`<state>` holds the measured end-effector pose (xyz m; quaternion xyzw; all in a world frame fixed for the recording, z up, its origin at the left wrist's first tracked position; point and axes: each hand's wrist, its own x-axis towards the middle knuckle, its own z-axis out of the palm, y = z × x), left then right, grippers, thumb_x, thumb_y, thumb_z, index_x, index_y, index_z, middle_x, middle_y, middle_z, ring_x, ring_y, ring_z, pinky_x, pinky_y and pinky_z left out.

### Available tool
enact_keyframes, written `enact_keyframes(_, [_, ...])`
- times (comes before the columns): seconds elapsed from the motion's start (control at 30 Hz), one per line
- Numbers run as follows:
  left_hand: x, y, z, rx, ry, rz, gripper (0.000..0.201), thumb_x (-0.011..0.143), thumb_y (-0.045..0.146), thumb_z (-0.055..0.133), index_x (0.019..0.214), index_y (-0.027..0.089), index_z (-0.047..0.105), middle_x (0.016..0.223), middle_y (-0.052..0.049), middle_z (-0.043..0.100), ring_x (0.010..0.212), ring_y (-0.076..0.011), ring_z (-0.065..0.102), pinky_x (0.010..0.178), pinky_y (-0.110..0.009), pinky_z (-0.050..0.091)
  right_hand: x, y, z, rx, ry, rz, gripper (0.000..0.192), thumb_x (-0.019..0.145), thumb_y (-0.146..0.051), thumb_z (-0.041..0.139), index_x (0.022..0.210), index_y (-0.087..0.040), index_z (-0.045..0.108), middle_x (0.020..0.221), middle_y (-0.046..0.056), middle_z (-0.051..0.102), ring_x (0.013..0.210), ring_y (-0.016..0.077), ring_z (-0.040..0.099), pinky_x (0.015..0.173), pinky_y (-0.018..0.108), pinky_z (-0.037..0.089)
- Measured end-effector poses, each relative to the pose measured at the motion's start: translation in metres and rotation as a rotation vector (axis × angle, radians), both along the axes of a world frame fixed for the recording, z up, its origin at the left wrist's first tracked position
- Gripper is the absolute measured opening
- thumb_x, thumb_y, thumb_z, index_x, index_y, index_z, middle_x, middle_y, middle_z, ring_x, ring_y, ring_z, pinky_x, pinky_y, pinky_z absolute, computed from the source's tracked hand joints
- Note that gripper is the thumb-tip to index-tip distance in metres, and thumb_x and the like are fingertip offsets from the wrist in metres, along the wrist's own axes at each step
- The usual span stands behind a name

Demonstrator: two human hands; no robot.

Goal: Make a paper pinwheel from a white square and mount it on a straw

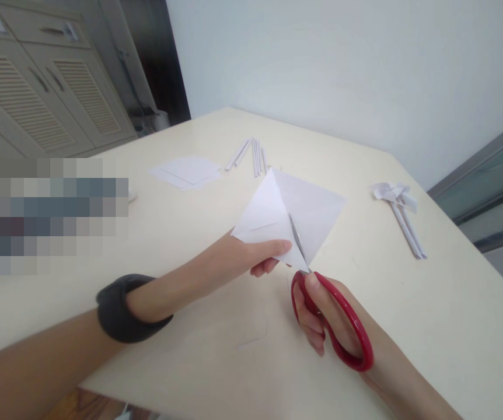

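Observation:
A square sheet of white paper (313, 204) with creases is held up over the table, one corner pointing away from me. My left hand (266, 251) pinches its left part, thumb on top and fingers underneath. In my right hand (317, 306) are red-handled scissors (354, 326), my thumb and fingers through the loops. The blades lie along the paper's near corner, and a cut runs inward there toward the middle. Part of the blades is hidden by the paper.
White paper sheets (190, 172) lie at the back left, beside several rolled paper sticks (257, 157). Paper pinwheels (395, 195) on rolled sticks rest at the right. A thin paper scrap (254, 338) lies near the front of the table (190, 373). A wall stands behind.

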<state>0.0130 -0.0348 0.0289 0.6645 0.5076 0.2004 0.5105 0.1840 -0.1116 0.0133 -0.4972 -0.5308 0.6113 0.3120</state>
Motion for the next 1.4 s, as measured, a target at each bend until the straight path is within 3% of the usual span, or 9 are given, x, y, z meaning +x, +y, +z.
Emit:
enact_keyframes(0.2, [-0.001,0.001,0.003,-0.007,-0.004,-0.036,0.049,0.079,0.051,0.05,0.045,0.018,0.037,0.048,0.005,0.042,0.053,-0.0125,0.045,0.064,-0.026,0.035,0.0,0.0,0.008,-0.105,0.054,-0.002,0.045,0.093,-0.051,0.035,0.061,-0.02,0.036,0.051,-0.005,0.037,0.047,0.0094,0.035,0.05,0.024,0.028])
enact_keyframes(0.3, [-0.002,0.001,0.006,0.03,-0.014,-0.104,0.047,0.081,0.046,0.048,0.045,0.019,0.037,0.048,0.004,0.041,0.053,-0.0127,0.045,0.065,-0.026,0.037,0.0,-0.001,0.009,-0.094,0.077,-0.021,0.045,0.092,-0.053,0.036,0.061,-0.019,0.036,0.054,-0.005,0.036,0.05,0.0098,0.035,0.051,0.024,0.028])
enact_keyframes(0.9, [0.003,0.0,0.003,0.003,-0.006,-0.101,0.049,0.08,0.047,0.048,0.042,0.018,0.035,0.044,0.004,0.038,0.049,-0.0123,0.042,0.06,-0.026,0.036,-0.001,0.0,0.012,-0.076,0.048,0.001,0.042,0.093,-0.05,0.037,0.063,-0.02,0.035,0.055,-0.005,0.035,0.05,0.0101,0.034,0.049,0.025,0.027])
enact_keyframes(1.4, [0.001,0.0,0.003,0.021,-0.032,-0.114,0.048,0.081,0.046,0.05,0.044,0.018,0.037,0.046,0.004,0.041,0.05,-0.0118,0.045,0.061,-0.026,0.038,-0.002,0.003,-0.004,0.016,0.023,0.012,0.043,0.095,-0.046,0.032,0.061,-0.02,0.036,0.054,-0.006,0.034,0.048,0.009,0.037,0.051,0.025,0.031])
